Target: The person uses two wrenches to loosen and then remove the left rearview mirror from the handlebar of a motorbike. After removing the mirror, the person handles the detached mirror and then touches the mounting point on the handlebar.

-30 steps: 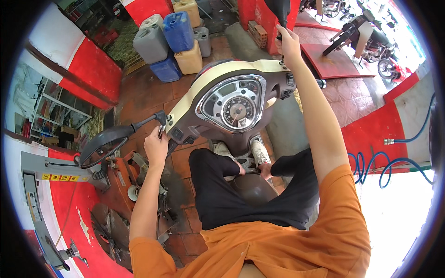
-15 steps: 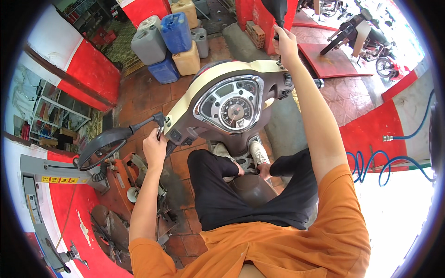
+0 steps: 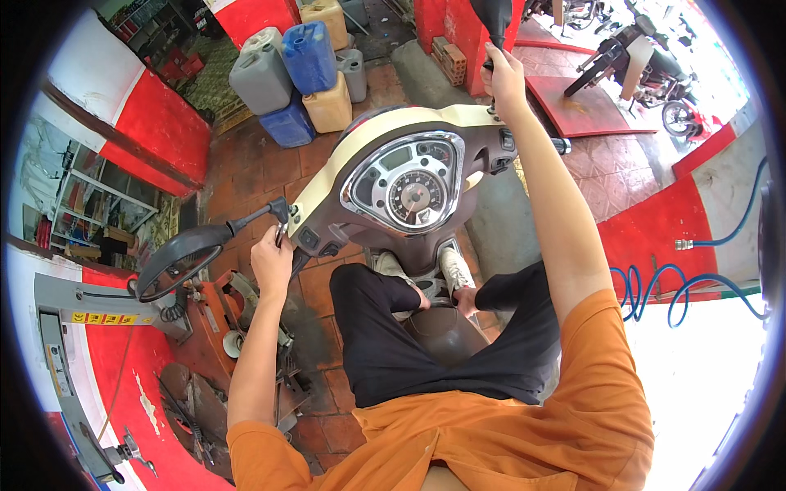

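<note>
I sit astride a scooter (image 3: 327, 192) with cream and brown bodywork and a chrome-rimmed dial cluster (image 3: 414, 195). Closed on the left handlebar grip (image 3: 300, 263) is my left hand (image 3: 272, 262), with a small shiny metal part showing at its fingers. Just above it the left mirror (image 3: 187, 252) reaches out on a black stem. My right hand (image 3: 508, 86) is wrapped round the stem of the right mirror (image 3: 493, 20), above the handlebar. The right handlebar grip (image 3: 562, 146) pokes out beyond my forearm, which hides much of it.
Several plastic jerrycans (image 3: 309, 57) are stacked on the tiled floor ahead. An orange machine (image 3: 221, 307) stands at the left, beside a grey lift arm (image 3: 61, 360). At the right are a coiled blue air hose (image 3: 675, 286), a red ramp (image 3: 573, 110) and a parked motorbike (image 3: 647, 69).
Both hands keep their holds. The view has shifted very slightly; nothing else has visibly moved.
</note>
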### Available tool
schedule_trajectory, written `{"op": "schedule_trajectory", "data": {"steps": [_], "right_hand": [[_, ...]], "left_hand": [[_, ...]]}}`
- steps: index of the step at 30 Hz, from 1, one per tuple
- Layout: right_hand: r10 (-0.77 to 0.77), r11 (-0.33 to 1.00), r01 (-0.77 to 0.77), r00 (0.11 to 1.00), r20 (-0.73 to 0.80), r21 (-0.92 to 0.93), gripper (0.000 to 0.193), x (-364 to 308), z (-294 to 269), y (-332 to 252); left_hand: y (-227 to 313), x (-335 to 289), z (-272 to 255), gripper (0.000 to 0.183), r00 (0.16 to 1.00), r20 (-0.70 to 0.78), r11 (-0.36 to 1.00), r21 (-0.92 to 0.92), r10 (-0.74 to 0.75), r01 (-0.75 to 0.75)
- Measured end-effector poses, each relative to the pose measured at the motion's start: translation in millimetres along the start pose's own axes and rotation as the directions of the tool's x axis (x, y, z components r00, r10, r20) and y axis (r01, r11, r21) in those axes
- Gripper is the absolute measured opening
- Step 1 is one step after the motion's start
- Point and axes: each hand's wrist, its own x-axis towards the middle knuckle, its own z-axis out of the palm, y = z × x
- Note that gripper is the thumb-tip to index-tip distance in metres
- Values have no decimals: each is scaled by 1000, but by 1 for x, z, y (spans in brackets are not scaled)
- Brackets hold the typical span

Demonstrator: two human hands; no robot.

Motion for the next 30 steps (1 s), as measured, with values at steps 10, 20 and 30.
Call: {"op": "schedule_trajectory", "data": {"steps": [10,20,30], "right_hand": [[-1,1000,1,1000,8,-21,24,3,-2,2],[-13,999,13,1000,-5,-43,25,1,0,0],[34,997,-24,989,146,-73,18,-2,2,-6]], "left_hand": [[-5,1,3,14,1000,-4,1000,3,7,-7],[0,0,0,13,1000,8,1000,-4,-16,16],[-1,-1,1,12,1000,-11,1000,-9,18,-19]]}}
